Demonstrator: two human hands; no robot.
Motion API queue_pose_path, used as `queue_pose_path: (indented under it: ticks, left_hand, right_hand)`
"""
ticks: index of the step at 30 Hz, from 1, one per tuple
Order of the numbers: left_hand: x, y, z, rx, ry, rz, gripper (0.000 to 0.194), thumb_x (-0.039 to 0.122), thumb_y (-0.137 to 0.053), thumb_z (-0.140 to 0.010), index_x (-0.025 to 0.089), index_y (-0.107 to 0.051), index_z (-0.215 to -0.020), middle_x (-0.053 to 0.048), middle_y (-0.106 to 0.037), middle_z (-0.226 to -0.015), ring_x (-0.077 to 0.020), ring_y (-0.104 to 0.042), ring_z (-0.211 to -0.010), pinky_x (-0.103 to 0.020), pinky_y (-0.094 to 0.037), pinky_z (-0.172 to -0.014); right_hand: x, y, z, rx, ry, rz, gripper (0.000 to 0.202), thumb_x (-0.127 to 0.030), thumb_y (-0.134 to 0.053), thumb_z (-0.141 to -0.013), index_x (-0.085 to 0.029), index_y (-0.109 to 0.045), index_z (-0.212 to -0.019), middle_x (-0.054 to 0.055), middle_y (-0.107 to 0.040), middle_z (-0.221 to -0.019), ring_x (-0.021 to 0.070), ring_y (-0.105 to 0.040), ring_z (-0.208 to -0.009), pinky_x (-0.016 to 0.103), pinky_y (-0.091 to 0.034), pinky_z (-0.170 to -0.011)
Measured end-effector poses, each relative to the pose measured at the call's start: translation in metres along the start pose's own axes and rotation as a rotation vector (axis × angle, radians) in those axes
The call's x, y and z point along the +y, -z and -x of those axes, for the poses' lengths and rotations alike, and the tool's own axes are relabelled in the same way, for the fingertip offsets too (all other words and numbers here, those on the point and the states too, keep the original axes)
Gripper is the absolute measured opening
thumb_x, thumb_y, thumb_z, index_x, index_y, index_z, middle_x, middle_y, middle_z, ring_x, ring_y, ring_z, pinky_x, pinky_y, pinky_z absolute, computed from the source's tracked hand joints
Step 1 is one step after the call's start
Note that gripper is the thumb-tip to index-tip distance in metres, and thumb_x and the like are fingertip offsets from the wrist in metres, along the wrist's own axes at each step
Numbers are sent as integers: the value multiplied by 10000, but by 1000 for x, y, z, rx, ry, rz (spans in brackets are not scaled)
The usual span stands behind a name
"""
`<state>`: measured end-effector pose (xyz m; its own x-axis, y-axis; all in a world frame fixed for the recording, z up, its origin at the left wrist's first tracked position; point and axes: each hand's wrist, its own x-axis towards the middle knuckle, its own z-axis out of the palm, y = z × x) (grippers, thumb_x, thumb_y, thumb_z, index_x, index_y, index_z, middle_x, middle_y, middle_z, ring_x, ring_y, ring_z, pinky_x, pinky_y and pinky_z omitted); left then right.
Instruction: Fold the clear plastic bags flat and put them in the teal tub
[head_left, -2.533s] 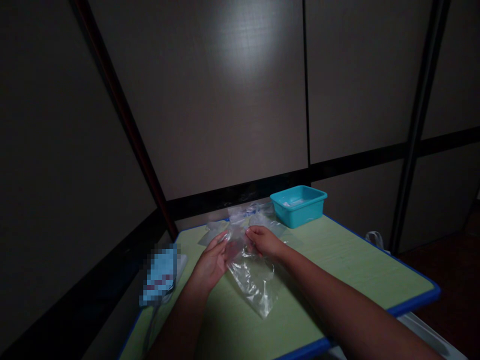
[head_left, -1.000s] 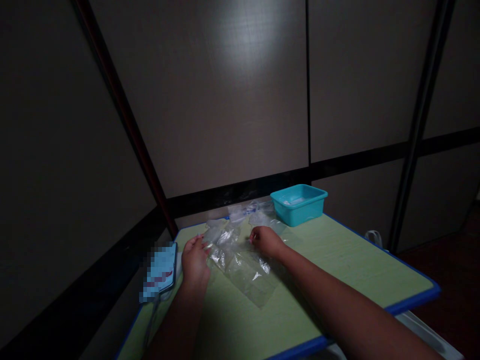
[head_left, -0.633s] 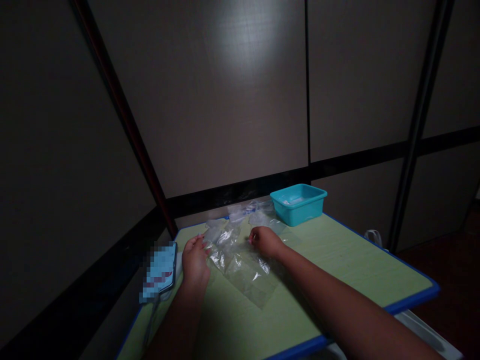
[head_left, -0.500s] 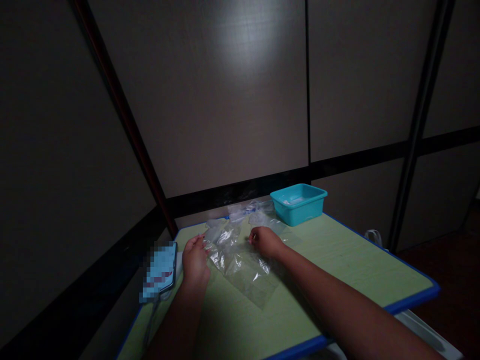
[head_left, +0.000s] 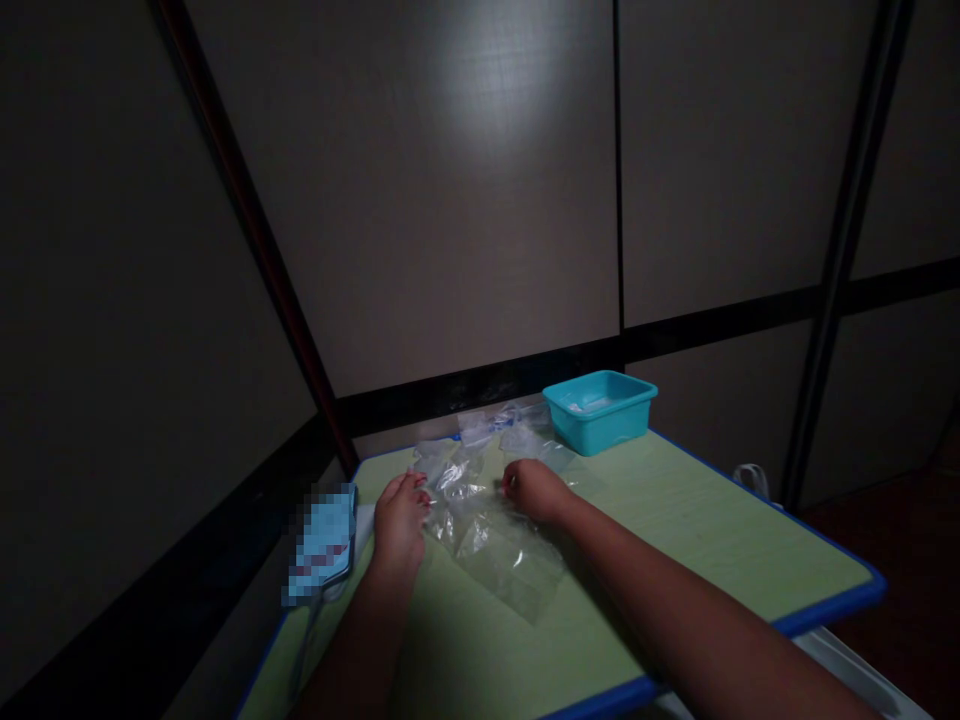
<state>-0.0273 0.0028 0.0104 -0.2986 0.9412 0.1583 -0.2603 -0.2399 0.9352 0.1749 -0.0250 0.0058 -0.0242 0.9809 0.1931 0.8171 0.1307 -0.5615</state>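
Note:
A clear plastic bag [head_left: 506, 565] lies crinkled over the table between my hands, its lower corner pointing toward me. My left hand [head_left: 401, 520] is at the bag's left edge, fingers curled in a pinch on the film. On the other side, my right hand [head_left: 538, 490] is closed, thumb and forefinger pressed together on the bag's right part; its fingertips are partly hidden. More crumpled clear plastic [head_left: 525, 440] lies just beyond both hands, against the back edge.
The light green table [head_left: 675, 540] has a blue rim. A turquoise plastic basin [head_left: 600, 425] with something whitish inside stands at the back right. At the left edge is a pixelated phone-like screen [head_left: 326, 545] with a cable. Dark-framed panels [head_left: 465, 250] rise behind the table.
My left fingers have curled in at the bag's edge. The right hand stays pinched in nearly the same place. The whole view has shifted slightly.

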Motion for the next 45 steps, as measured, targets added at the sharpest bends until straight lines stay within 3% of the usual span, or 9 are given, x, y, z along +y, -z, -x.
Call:
queue_pose_path:
  ticks: [6, 10, 14, 19, 22, 24, 35, 40, 45]
  left_hand:
    - [2, 2, -3, -12, -106, -36, 299, 466, -528, -696, 167, -521, -685, 69, -459, -559, -46, -349, -370, -181, -261, -358]
    - [8, 6, -5, 22, -208, -134, 352, 498, -426, -776, 170, -510, -683, 47, -484, -571, -83, -425, -427, -207, -327, -415]
    - [18, 7, -2, -13, -348, -299, 321, 441, -391, -824, 182, -533, -700, 13, -540, -653, -138, -517, -587, -259, -411, -570]
    - [20, -2, 16, -359, -500, -508, 168, 362, -650, -665, 219, -627, -752, -11, -622, -831, -212, -551, -879, -328, -403, -837]
    - [11, -5, 26, -742, -633, -809, 435, 354, -735, -595, 267, -619, -1005, -23, -612, -1047, -244, -494, -1047, -363, -343, -938]
    - [5, -3, 28, -899, -667, -996, 540, 360, -727, -625, 286, -552, -1130, -28, -576, -1131, -244, -468, -1086, -360, -331, -947]
    - [-3, 4, 21, -810, -647, -1218, 192, 327, -703, -669, 244, -580, -791, -10, -550, -979, -227, -427, -1041, -315, -334, -879]
    - [-12, 7, 19, -776, -638, -1264, 325, 437, -724, -625, 238, -559, -823, -39, -510, -1083, -260, -394, -1078, -349, -332, -884]
    - [-16, 7, 15, -735, -640, -1300, 127, 327, -643, -728, 241, -564, -777, -31, -526, -1043, -237, -400, -1063, -349, -327, -888]
  right_hand:
    - [-3, 7, 4, -197, 137, -128, 170, -279, -649, -680, -135, -716, -742, 23, -686, -696, 138, -585, -652, 195, -371, -582]
    - [0, 8, 4, -307, 205, -242, 158, -242, -659, -653, -137, -721, -754, 0, -686, -677, 127, -590, -635, 183, -404, -585]
    - [7, 5, 0, -267, 196, -311, 237, -200, -678, -610, -126, -711, -833, 25, -686, -684, 125, -575, -595, 205, -415, -570]
    - [11, 0, -6, -171, 216, -385, 229, -156, -595, -671, -112, -692, -874, 46, -678, -714, 111, -554, -600, 213, -416, -582]
    - [9, -1, -6, -171, 262, -432, 210, -190, -551, -725, -128, -685, -874, 35, -670, -748, 106, -553, -625, 211, -423, -603]
    - [7, 0, -4, -170, 278, -455, 197, -227, -541, -741, -130, -678, -846, 25, -653, -725, 101, -541, -600, 211, -422, -586]
    - [-7, 15, 0, -30, 225, -492, 239, -371, -521, -776, -146, -564, -709, -16, -538, -610, 88, -464, -540, 193, -355, -503]
    - [-13, 11, 13, -376, 203, -473, 254, -393, -507, -786, -150, -555, -727, -40, -526, -556, 65, -454, -415, 174, -355, -407]
    - [-15, 2, 19, -665, 165, -361, 188, -323, -518, -791, -153, -592, -764, -60, -532, -495, 41, -404, -328, 150, -310, -356]
